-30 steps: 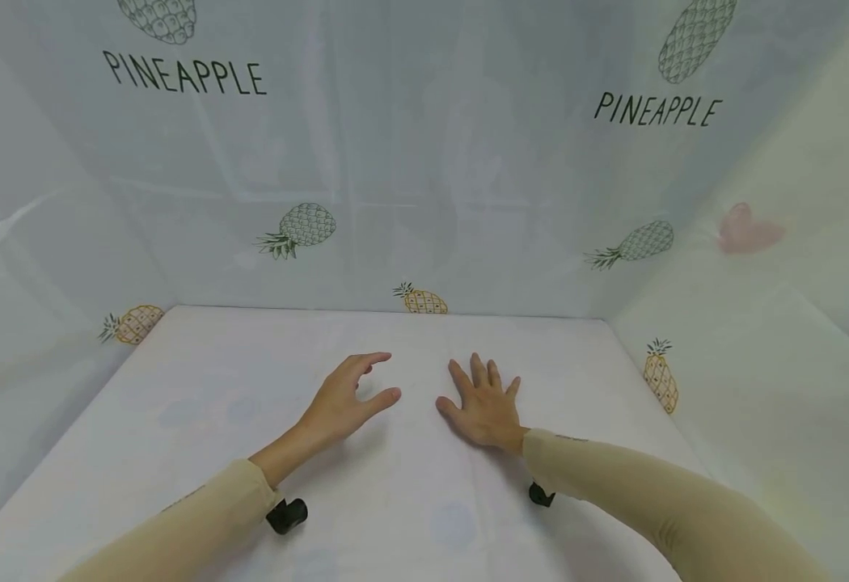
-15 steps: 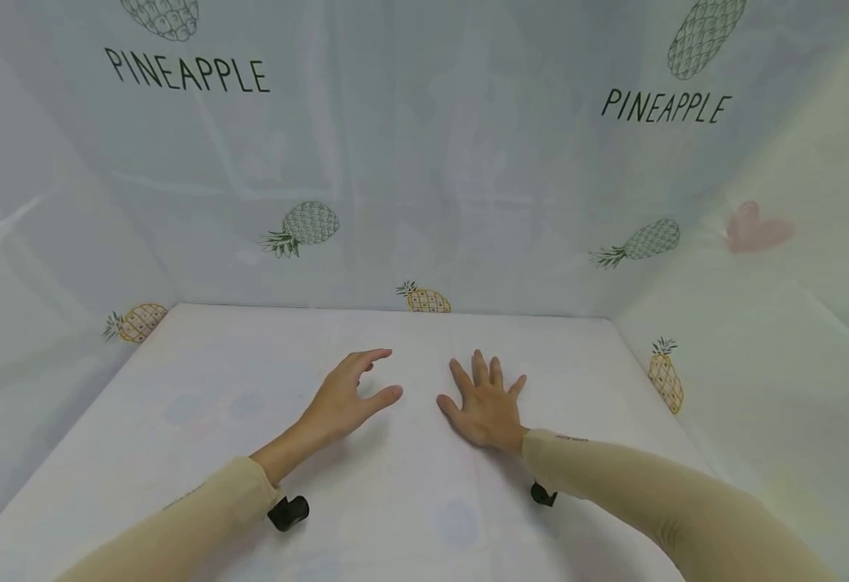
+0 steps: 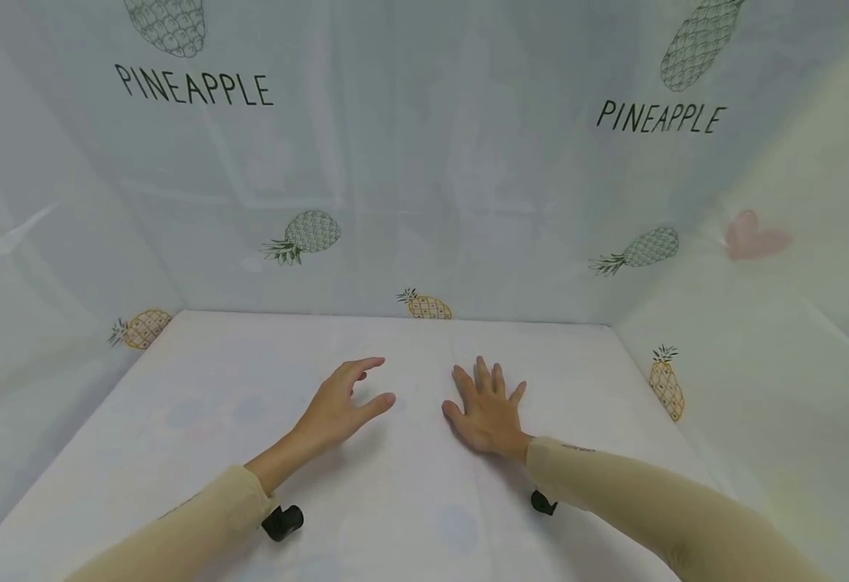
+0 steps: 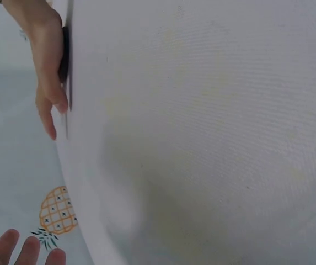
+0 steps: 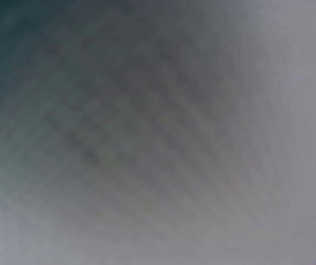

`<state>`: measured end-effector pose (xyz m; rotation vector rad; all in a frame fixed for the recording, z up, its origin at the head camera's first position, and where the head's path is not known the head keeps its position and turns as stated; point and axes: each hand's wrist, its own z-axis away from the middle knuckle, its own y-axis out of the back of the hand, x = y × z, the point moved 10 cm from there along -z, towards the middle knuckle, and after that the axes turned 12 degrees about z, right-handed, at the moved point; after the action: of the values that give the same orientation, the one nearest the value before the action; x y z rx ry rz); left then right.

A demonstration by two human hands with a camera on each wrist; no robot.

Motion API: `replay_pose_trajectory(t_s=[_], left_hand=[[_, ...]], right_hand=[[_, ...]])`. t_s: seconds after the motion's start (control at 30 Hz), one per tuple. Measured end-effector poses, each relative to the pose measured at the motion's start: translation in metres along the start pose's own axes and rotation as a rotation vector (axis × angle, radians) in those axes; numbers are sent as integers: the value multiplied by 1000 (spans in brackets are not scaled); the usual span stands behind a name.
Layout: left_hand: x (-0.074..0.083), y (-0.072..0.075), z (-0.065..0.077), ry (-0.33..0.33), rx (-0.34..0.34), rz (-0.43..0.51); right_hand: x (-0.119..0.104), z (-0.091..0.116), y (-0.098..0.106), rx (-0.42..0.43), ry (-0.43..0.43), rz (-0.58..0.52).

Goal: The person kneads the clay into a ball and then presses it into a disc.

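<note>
My left hand (image 3: 333, 412) hovers over the white-covered table (image 3: 395, 517), left of the middle. Its thumb and fingers are spread apart in a loose C shape, with nothing between them. Some of its fingertips (image 4: 28, 254) show at the bottom left of the left wrist view. To its right, my right hand (image 3: 490, 416) lies palm down on the cloth, fingers fanned out. The left wrist view shows that same right hand (image 4: 47, 58) from the side, a dark patch under its palm. The right wrist view holds only blurred, shadowed cloth (image 5: 202, 165).
Pale curtains with pineapple prints (image 3: 311, 232) stand behind the table and along both sides. A black wrist camera (image 3: 282, 523) hangs under the left sleeve (image 3: 199, 517); another black camera (image 3: 542, 503) sits under the right sleeve (image 3: 614, 481).
The head view has tipped slightly, so the scene sits a little lower. My left hand has drifted slightly left and my right hand slightly right; both keep their shapes.
</note>
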<state>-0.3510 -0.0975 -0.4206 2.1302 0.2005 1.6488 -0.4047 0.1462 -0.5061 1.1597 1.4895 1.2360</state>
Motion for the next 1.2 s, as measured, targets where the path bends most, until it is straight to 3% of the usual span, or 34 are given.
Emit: replay_pose_trajectory(t_s=[0.33,0.57,0.8,1.0,1.2], left_hand=[[-9,2,8,14,15,0],[-9,5,9,20,21,-7],[-12,13,9,13,34,-39],[-8,19,4,-15,42,-80],[-7,29,3,-47,59,-148]], right_hand=[[-4,1,-11,-28,28,-59],[-4,5,-7,-31,40,-92],[0,3,-4,-93,52,-171],[13,8,18,-123,24,-219],[19,17,52,-80,42,-261]])
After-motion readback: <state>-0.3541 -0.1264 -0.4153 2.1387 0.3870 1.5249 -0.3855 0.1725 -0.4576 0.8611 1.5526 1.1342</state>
